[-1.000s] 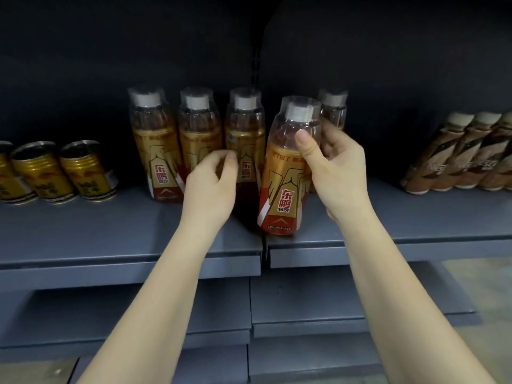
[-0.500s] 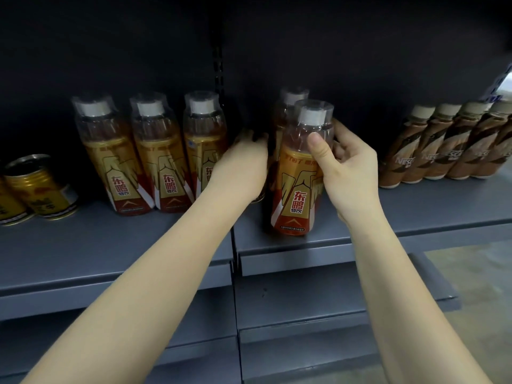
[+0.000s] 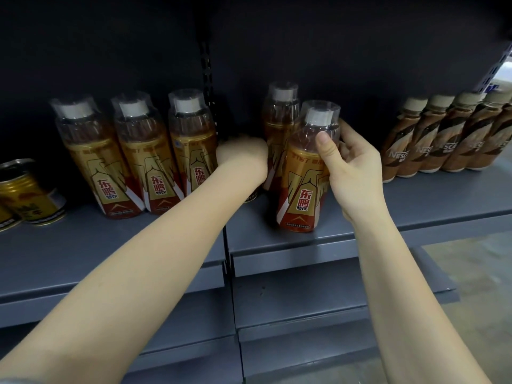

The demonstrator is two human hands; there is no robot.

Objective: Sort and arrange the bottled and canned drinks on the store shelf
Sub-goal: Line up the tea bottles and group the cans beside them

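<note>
An orange energy-drink bottle (image 3: 302, 195) with a white cap under clear wrap stands near the front edge of the grey shelf (image 3: 415, 200), leaning slightly. My right hand (image 3: 354, 167) grips it at the shoulder, thumb in front. A second bottle of the same kind (image 3: 278, 120) stands just behind it. My left hand (image 3: 242, 159) reaches into the gap between that rear bottle and a row of three matching bottles (image 3: 138, 162) further left. Its fingers are hidden behind its own back, so I cannot see what they touch.
Gold cans (image 3: 30, 195) sit at the far left of the shelf. A row of brown coffee bottles (image 3: 448, 142) lines the back right. A slotted upright (image 3: 206, 79) splits the dark back wall. Lower grey shelves (image 3: 304, 286) jut out below.
My left hand has gone from in front of the row deep into the gap beside the rear bottle. The right hand keeps its grip on the front bottle, which stays near the shelf edge.
</note>
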